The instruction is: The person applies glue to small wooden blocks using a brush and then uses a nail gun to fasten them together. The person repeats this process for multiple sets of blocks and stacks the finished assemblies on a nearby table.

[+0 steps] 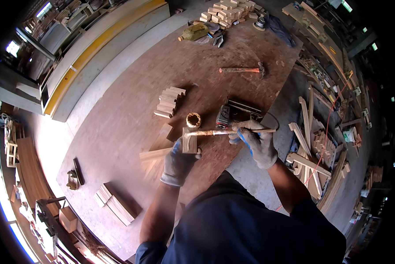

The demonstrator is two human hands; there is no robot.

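Worktop (206, 94) beneath block (188, 146) in left hand (178, 164)

The view is taken from the left of two fisheye cameras worn side by side on the person's head. The lens faces steeply downward over the dark-clad torso (250, 224), which fills the lower middle of the field. The gloved left hand (178, 166) and gloved right hand (261, 147) lie at close range, near centre. The brown work surface (131, 101) extends beyond them; the stacked wood blocks (228, 13) appear farther off, at the upper edge. The long yellow-edged structure (92, 50) bows toward the rim.
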